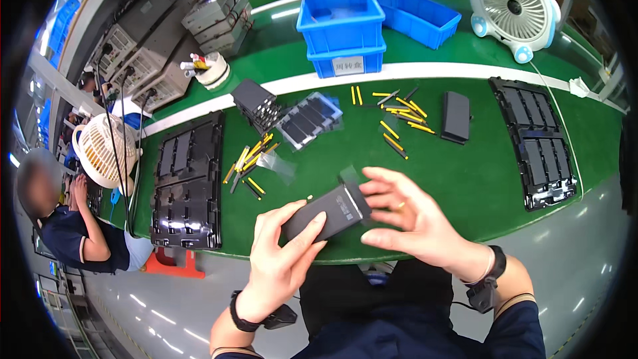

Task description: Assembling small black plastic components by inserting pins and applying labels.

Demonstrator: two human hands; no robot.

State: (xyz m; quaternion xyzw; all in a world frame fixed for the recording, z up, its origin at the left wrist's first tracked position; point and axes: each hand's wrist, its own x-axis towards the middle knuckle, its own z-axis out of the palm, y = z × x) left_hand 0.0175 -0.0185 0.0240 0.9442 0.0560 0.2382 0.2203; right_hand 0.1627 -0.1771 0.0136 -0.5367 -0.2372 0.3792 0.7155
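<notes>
The left hand (284,252) clamps a black, flat, rectangular, plastic-looking case (340,211) over the six-o'clock edge of the green table (432,166); the right hand (413,221), fingers apart, is at its two-o'clock end, contact unclear. Probably light, stiff, slippery: grip its long edges.

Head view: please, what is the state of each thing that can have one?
Left hand, closed around block
Right hand, open near block's end
Block, held tilted
Stacked bins, upright, top one open
Trays, lying flat
Yellow strips, scattered loose
Right fan, standing, unclear if running
</notes>
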